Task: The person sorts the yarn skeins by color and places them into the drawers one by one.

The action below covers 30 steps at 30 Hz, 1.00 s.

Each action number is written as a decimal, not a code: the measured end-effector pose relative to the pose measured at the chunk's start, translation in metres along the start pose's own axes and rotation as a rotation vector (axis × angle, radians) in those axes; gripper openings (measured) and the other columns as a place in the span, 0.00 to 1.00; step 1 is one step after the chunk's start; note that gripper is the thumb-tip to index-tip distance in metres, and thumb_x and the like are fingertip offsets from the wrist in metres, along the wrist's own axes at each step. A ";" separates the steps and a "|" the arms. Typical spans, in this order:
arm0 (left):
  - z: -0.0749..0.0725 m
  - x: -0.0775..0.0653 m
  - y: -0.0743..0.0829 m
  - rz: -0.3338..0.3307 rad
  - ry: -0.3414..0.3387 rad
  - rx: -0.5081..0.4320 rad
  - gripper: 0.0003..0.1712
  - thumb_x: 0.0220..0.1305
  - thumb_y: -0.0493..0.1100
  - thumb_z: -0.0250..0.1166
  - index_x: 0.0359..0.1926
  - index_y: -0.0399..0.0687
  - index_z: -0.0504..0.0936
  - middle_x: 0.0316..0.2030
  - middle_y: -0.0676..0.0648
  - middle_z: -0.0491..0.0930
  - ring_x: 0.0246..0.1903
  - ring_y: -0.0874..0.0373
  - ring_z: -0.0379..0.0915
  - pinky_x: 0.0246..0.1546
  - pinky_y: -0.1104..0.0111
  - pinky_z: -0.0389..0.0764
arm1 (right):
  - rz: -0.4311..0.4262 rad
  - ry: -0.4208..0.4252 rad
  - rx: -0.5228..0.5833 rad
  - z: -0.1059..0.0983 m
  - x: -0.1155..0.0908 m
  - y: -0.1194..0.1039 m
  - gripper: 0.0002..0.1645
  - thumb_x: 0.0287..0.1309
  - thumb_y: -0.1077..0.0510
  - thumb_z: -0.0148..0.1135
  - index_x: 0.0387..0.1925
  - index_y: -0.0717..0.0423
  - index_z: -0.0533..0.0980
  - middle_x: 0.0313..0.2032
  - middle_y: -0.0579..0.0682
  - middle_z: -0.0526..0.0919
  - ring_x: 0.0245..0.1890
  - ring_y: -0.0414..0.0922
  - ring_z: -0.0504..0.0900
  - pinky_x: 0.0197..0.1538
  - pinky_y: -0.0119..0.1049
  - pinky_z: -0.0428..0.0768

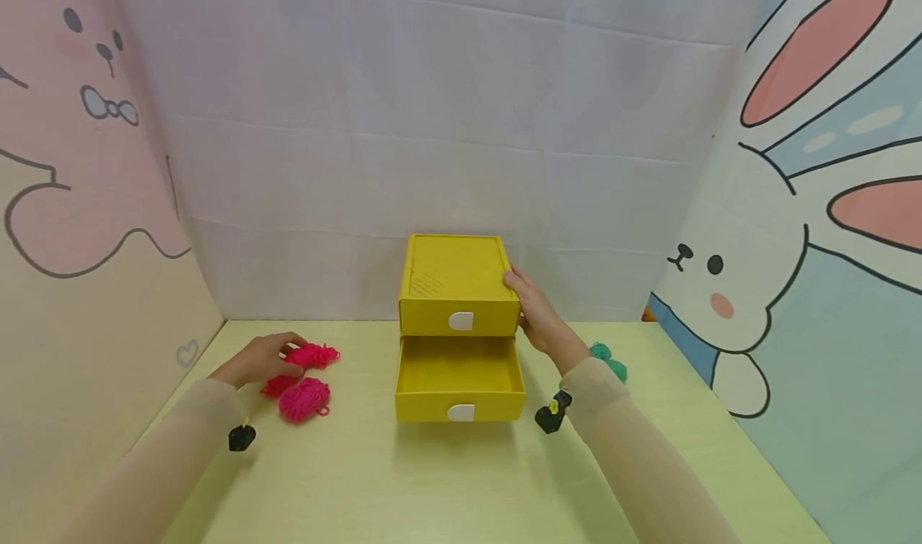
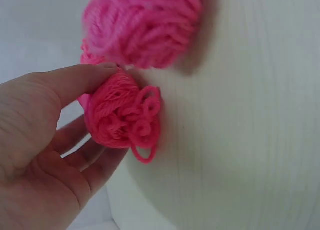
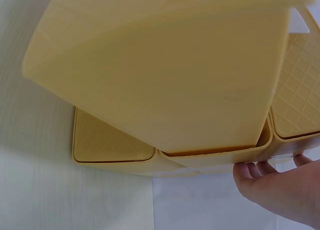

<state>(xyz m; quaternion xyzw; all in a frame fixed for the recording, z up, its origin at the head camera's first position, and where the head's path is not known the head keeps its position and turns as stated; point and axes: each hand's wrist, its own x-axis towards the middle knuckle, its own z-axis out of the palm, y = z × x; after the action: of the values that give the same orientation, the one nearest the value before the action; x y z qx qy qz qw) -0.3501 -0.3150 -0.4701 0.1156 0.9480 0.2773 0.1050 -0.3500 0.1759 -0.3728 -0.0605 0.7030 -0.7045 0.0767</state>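
Observation:
My left hand [image 1: 268,358] holds a red-pink ball of yarn [image 2: 122,112] between the thumb and fingers, with loose loops on its far side. The ball sits at or just above the tabletop. Close to the thumb lies a magenta ball of yarn [image 1: 304,400], and another red bundle of yarn [image 1: 277,385] shows partly below the hand. A yellow two-drawer cabinet [image 1: 461,264] stands at the middle. Its lower drawer [image 1: 461,406] is pulled out and its upper one closed. My right hand [image 1: 539,314] rests against the cabinet's right side, thumb at the top edge.
Green yarn [image 1: 609,362] lies right of the cabinet, partly behind the right sleeve [image 1: 605,400]. A white sheet [image 1: 446,128] hangs behind the pale table [image 1: 346,480]. Printed cartoon walls [image 1: 864,304] rise on both sides.

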 end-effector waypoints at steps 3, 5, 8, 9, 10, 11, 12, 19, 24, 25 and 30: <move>0.001 -0.002 -0.003 0.017 0.017 -0.007 0.30 0.67 0.43 0.75 0.66 0.39 0.77 0.60 0.27 0.78 0.59 0.29 0.75 0.58 0.38 0.80 | -0.001 0.000 0.002 0.000 0.000 0.001 0.41 0.84 0.40 0.45 0.87 0.37 0.44 0.85 0.50 0.48 0.82 0.55 0.56 0.81 0.59 0.53; 0.001 -0.002 -0.005 0.038 0.034 -0.011 0.29 0.67 0.42 0.74 0.65 0.40 0.78 0.59 0.28 0.79 0.58 0.30 0.76 0.58 0.39 0.81 | -0.002 -0.002 0.002 0.000 -0.001 0.001 0.41 0.84 0.40 0.45 0.87 0.37 0.44 0.85 0.50 0.48 0.81 0.55 0.56 0.81 0.60 0.53; -0.003 -0.002 -0.003 0.078 0.057 -0.016 0.26 0.67 0.41 0.74 0.64 0.40 0.79 0.58 0.29 0.80 0.56 0.32 0.78 0.54 0.45 0.85 | -0.004 -0.003 0.002 0.000 -0.001 0.002 0.41 0.84 0.40 0.45 0.87 0.37 0.44 0.85 0.50 0.49 0.81 0.55 0.56 0.81 0.60 0.54; -0.005 -0.002 -0.001 0.091 0.063 -0.019 0.26 0.67 0.41 0.74 0.64 0.40 0.80 0.59 0.29 0.80 0.56 0.33 0.79 0.53 0.47 0.86 | -0.004 -0.003 0.002 0.000 -0.001 0.002 0.41 0.84 0.40 0.45 0.87 0.37 0.44 0.85 0.50 0.49 0.81 0.55 0.56 0.81 0.60 0.54; -0.008 -0.001 0.002 0.107 0.067 -0.025 0.26 0.67 0.40 0.74 0.64 0.40 0.80 0.59 0.29 0.80 0.55 0.33 0.79 0.51 0.50 0.87 | -0.004 -0.003 0.003 0.000 -0.001 0.002 0.41 0.84 0.40 0.45 0.87 0.37 0.44 0.85 0.50 0.49 0.81 0.55 0.56 0.81 0.60 0.54; -0.011 -0.001 0.008 0.120 0.069 -0.030 0.26 0.68 0.40 0.74 0.64 0.39 0.79 0.59 0.29 0.80 0.55 0.34 0.80 0.49 0.52 0.88 | -0.004 -0.004 0.004 0.000 -0.001 0.002 0.41 0.84 0.40 0.44 0.87 0.37 0.44 0.85 0.50 0.49 0.81 0.55 0.56 0.81 0.60 0.54; -0.014 -0.002 0.014 0.134 0.071 -0.034 0.26 0.68 0.39 0.73 0.64 0.40 0.80 0.59 0.29 0.80 0.54 0.35 0.80 0.48 0.54 0.89 | -0.004 -0.003 0.003 0.000 -0.001 0.002 0.41 0.84 0.40 0.44 0.87 0.38 0.44 0.85 0.50 0.49 0.81 0.55 0.57 0.81 0.59 0.54; -0.036 -0.013 0.066 0.249 0.068 -0.012 0.25 0.67 0.41 0.74 0.64 0.48 0.82 0.59 0.36 0.82 0.53 0.42 0.81 0.43 0.60 0.88 | -0.004 -0.002 0.009 0.000 0.000 0.001 0.41 0.84 0.40 0.44 0.87 0.38 0.44 0.85 0.50 0.48 0.81 0.55 0.56 0.81 0.60 0.52; -0.047 -0.027 0.101 0.292 0.052 0.008 0.26 0.68 0.45 0.75 0.65 0.55 0.82 0.58 0.43 0.83 0.55 0.43 0.80 0.47 0.58 0.88 | -0.006 -0.003 0.014 0.000 0.000 0.001 0.40 0.85 0.40 0.44 0.87 0.37 0.44 0.85 0.51 0.48 0.81 0.55 0.57 0.80 0.59 0.54; -0.048 -0.030 0.108 0.299 0.044 0.004 0.26 0.68 0.45 0.75 0.65 0.56 0.82 0.58 0.44 0.84 0.56 0.44 0.80 0.48 0.58 0.88 | -0.006 -0.004 0.015 0.000 0.000 0.001 0.40 0.85 0.41 0.44 0.87 0.37 0.44 0.85 0.51 0.49 0.81 0.56 0.57 0.80 0.59 0.55; -0.051 -0.044 0.143 0.357 -0.015 -0.015 0.26 0.68 0.46 0.75 0.65 0.62 0.82 0.57 0.52 0.84 0.56 0.50 0.81 0.51 0.61 0.88 | -0.005 -0.001 0.012 0.000 0.000 0.001 0.40 0.84 0.40 0.44 0.87 0.37 0.44 0.85 0.51 0.49 0.81 0.55 0.56 0.81 0.60 0.54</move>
<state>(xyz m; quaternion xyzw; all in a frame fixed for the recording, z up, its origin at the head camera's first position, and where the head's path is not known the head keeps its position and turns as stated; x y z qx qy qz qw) -0.2986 -0.2360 -0.3433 0.2835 0.9095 0.2977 0.0619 -0.3496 0.1765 -0.3741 -0.0621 0.6987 -0.7087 0.0757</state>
